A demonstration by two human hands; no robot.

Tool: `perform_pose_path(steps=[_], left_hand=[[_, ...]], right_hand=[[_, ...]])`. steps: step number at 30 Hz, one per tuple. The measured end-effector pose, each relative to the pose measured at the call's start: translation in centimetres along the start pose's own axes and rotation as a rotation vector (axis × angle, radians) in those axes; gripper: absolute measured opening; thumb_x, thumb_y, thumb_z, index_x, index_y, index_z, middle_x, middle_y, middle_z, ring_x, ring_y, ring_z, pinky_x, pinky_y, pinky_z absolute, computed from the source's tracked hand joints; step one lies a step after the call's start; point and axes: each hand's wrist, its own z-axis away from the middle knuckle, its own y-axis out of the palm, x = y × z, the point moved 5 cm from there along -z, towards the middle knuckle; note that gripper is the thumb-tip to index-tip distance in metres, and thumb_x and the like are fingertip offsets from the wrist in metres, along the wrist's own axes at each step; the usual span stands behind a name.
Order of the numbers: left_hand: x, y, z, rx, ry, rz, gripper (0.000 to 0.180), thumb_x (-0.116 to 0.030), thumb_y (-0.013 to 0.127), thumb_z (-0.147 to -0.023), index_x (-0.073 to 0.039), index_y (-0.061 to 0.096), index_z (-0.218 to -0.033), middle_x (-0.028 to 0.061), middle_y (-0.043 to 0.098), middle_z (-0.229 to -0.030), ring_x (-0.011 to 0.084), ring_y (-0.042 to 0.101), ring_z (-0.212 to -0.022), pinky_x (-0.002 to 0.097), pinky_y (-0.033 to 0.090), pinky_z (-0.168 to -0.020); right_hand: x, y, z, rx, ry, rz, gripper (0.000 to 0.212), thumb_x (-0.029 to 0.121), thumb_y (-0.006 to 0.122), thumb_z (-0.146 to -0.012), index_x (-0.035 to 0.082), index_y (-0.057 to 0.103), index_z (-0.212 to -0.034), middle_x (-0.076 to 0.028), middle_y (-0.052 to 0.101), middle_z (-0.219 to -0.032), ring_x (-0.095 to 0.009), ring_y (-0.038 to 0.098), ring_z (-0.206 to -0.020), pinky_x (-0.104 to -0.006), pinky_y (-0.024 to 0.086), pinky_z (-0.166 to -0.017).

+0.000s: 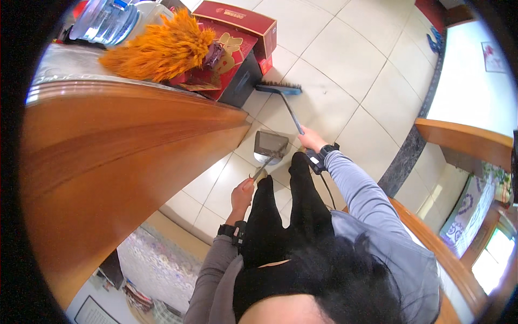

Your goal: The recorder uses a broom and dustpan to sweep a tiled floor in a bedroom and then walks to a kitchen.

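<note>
My right hand [312,139] is closed around the handle of a broom [290,110]. The broom's blue head [291,91], with dark bristles, is by the floor near a dark box. Closer to me, my left hand [243,195] grips the handle of a dustpan [265,141], whose grey pan is just in front of my feet. Some dark, hair-like debris [279,153] shows at the pan, around the base of its handle.
A tall wooden door [135,135] stands close on my left. Beyond it, red boxes [237,19], an orange fluffy duster [162,48] and a clear plastic jug [102,21] are piled up. Pale floor tiles [350,59] stretch ahead; a dark stone threshold [402,162] lies to the right.
</note>
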Motion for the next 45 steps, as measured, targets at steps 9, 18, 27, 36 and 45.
perform_pose_path(steps=[9, 18, 27, 36, 45], left_hand=[[-0.8, 3.5, -1.0, -0.155, -0.001, 0.030, 0.028, -0.025, 0.053, -0.076, -0.011, 0.060, -0.099, 0.0076, 0.056, -0.056, 0.0158, 0.050, -0.040, 0.0284, 0.042, -0.043], [-3.3, 4.4, -2.6, -0.070, -0.114, -0.048, 0.029, -0.026, 0.051, -0.077, -0.013, 0.059, -0.101, 0.0072, 0.059, -0.062, 0.0175, 0.051, -0.040, 0.0295, 0.044, -0.045], [-3.5, 5.1, -4.3, -0.072, 0.023, -0.088, 0.033, -0.032, 0.050, -0.080, -0.011, 0.058, -0.104, 0.0053, 0.052, -0.052, 0.0131, 0.047, -0.037, 0.0265, 0.041, -0.038], [-2.7, 5.6, -4.4, 0.071, -0.106, -0.045, 0.035, -0.027, 0.049, -0.077, -0.010, 0.053, -0.108, 0.0091, 0.056, -0.057, 0.0160, 0.053, -0.044, 0.0279, 0.044, -0.044], [0.4, 10.7, -6.8, 0.385, -0.498, 0.887, 0.044, -0.045, 0.052, -0.080, -0.007, 0.048, -0.102, 0.0127, 0.048, -0.089, 0.0195, 0.053, -0.064, 0.0289, 0.049, -0.059]], right_hand=[[-7.4, -8.8, 1.4, 0.140, -0.090, 0.591, 0.057, 0.003, 0.039, -0.070, 0.010, 0.033, -0.126, -0.028, 0.055, -0.088, -0.038, 0.055, -0.083, -0.0432, 0.043, -0.073], [-9.7, -17.0, 4.3, 0.036, 0.188, 0.066, 0.054, 0.012, 0.041, -0.078, 0.017, 0.026, -0.130, -0.005, 0.045, -0.055, -0.014, 0.042, -0.039, -0.0281, 0.038, -0.037], [-13.0, -3.7, 4.7, 0.172, 0.328, -0.067, 0.067, 0.011, 0.039, -0.075, 0.010, 0.007, -0.134, -0.014, 0.054, -0.066, -0.021, 0.053, -0.050, -0.0351, 0.043, -0.045], [-12.3, -0.9, 12.9, 0.274, 0.041, 0.147, 0.060, 0.017, 0.047, -0.082, 0.014, 0.016, -0.134, -0.007, 0.049, -0.056, -0.015, 0.047, -0.042, -0.0288, 0.039, -0.038], [-4.3, 0.3, 13.2, 0.348, 0.477, -0.801, 0.059, 0.019, 0.040, -0.088, 0.027, 0.004, -0.134, -0.001, 0.041, -0.062, -0.008, 0.038, -0.047, -0.0211, 0.038, -0.041]])
